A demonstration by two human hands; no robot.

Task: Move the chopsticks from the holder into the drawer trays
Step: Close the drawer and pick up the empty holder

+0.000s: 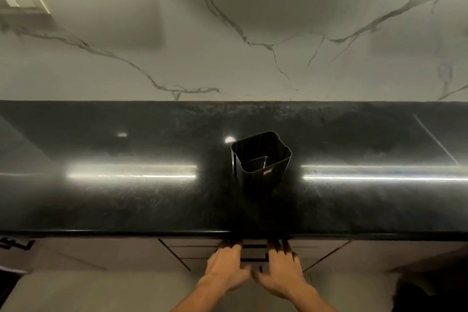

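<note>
Broadly, the glossy black stone countertop (pixel 126 205) carries a black square plastic holder (pixel 263 177), upright near the middle of its front edge. Under that edge, left hand (pixel 225 268) and right hand (pixel 281 276) press straight, slightly spread fingers on the pale drawer front (pixel 254 252)

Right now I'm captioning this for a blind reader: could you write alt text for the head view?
The left hand and right hand lie, fingers straight, on a drawer front under a black countertop. A black square holder stands on it beyond them; no chopsticks show in it.
</note>
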